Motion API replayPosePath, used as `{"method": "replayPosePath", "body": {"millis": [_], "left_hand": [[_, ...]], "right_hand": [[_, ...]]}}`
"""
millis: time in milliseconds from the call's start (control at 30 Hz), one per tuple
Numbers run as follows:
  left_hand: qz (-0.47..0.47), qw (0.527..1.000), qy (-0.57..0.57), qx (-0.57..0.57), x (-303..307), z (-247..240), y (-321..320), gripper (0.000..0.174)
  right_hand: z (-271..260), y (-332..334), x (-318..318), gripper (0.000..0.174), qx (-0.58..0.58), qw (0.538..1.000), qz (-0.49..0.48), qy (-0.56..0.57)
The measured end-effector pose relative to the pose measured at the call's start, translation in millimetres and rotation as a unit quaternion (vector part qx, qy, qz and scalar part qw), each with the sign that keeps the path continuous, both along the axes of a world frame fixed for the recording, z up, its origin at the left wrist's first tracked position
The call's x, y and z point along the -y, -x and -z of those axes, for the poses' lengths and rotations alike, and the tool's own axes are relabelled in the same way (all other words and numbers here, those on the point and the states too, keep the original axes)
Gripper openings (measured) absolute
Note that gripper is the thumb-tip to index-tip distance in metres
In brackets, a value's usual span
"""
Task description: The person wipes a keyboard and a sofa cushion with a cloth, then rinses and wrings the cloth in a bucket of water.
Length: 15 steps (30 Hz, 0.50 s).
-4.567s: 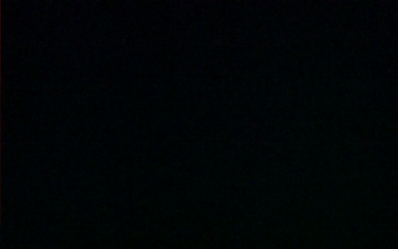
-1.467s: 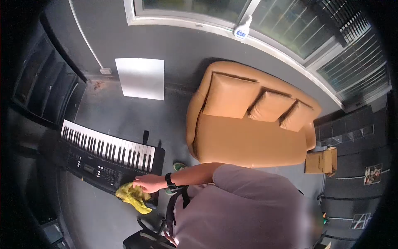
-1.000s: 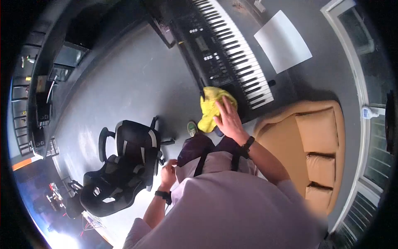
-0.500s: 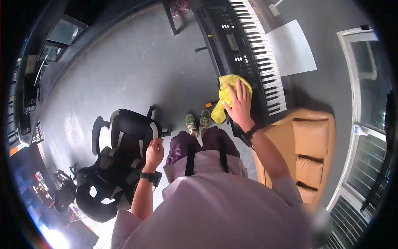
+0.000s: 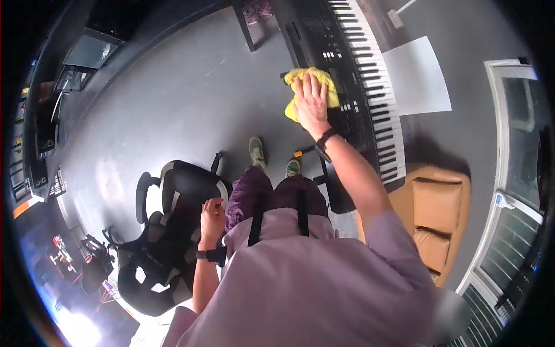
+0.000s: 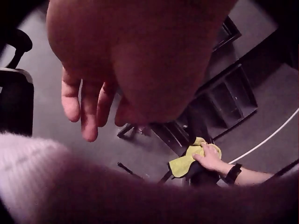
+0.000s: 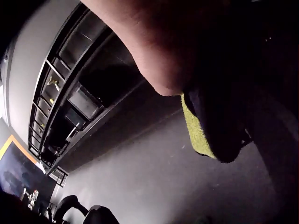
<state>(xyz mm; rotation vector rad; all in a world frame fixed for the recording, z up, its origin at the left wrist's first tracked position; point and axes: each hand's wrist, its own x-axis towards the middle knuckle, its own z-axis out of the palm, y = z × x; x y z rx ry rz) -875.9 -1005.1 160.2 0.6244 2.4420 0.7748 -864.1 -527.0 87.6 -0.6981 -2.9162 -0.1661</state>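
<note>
A black electronic keyboard [image 5: 357, 124] with white keys runs from the top of the head view down toward the person's right side. On its control panel lies a crumpled yellow cloth [image 5: 332, 95]. The right hand [image 5: 312, 109] presses on this cloth from above, fingers straight and slightly spread. Part of the cloth overhangs the near long edge, and its dark underside shows below the palm in the right wrist view, beside the yellow side [image 7: 196, 133]. By the left hip hangs the left hand [image 5: 213, 218], fingers loosely bent and holding nothing.
A black and white gaming chair [image 5: 165, 243] stands close on the left. To the right are a tan sofa [image 5: 436, 205] and a white board [image 5: 416, 78]. A stool [image 5: 258, 10] with a patterned seat sits beyond the keyboard. Dark shelving [image 5: 75, 75] lines the far left.
From a black first frame, the view comes up and swings round to the keyboard. The right hand slides the yellow cloth along the panel, away from the body. The feet shift; the left hand stays low.
</note>
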Motion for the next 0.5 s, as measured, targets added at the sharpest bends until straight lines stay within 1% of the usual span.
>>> {"method": "replayPosePath", "body": {"millis": [67, 100, 133, 200, 267, 300, 333, 400, 467, 500], "left_hand": [[-0.009, 1.0, 0.007, 0.028, -21, -1, 5, 0.024], [-0.001, 0.999, 0.002, 0.048, -28, 3, 18, 0.024], [0.015, 0.998, -0.005, 0.067, -33, 6, 35, 0.024], [0.062, 0.995, -0.029, 0.068, -50, 25, 83, 0.025], [0.108, 0.99, -0.024, 0.084, -69, 34, 125, 0.026], [0.121, 0.991, -0.017, 0.056, -86, 25, 148, 0.022], [0.139, 0.989, -0.035, 0.046, -100, 23, 172, 0.025], [0.155, 0.987, -0.006, 0.04, -128, 17, 219, 0.026], [0.182, 0.983, -0.019, 0.005, -149, 18, 261, 0.025], [0.194, 0.981, -0.015, -0.014, -162, 14, 275, 0.024]], "right_hand": [[-4, -10, -5, 0.063, -0.007, 1.0, 0.016, -0.01], [-6, -13, -1, 0.057, 0.005, 1.0, 0.03, -0.005], [-11, -17, 4, 0.057, 0.019, 0.999, 0.035, -0.006], [-12, -38, 19, 0.059, 0.044, 0.997, 0.062, 0.001], [-27, -63, 40, 0.061, 0.085, 0.99, 0.106, 0.046], [-32, -80, 49, 0.065, 0.086, 0.982, 0.144, 0.091], [-36, -96, 54, 0.069, 0.085, 0.971, 0.179, 0.136], [-44, -127, 69, 0.07, 0.075, 0.968, 0.202, 0.127], [-50, -138, 89, 0.071, 0.062, 0.962, 0.233, 0.127], [-52, -139, 94, 0.071, 0.076, 0.948, 0.262, 0.162]]}}
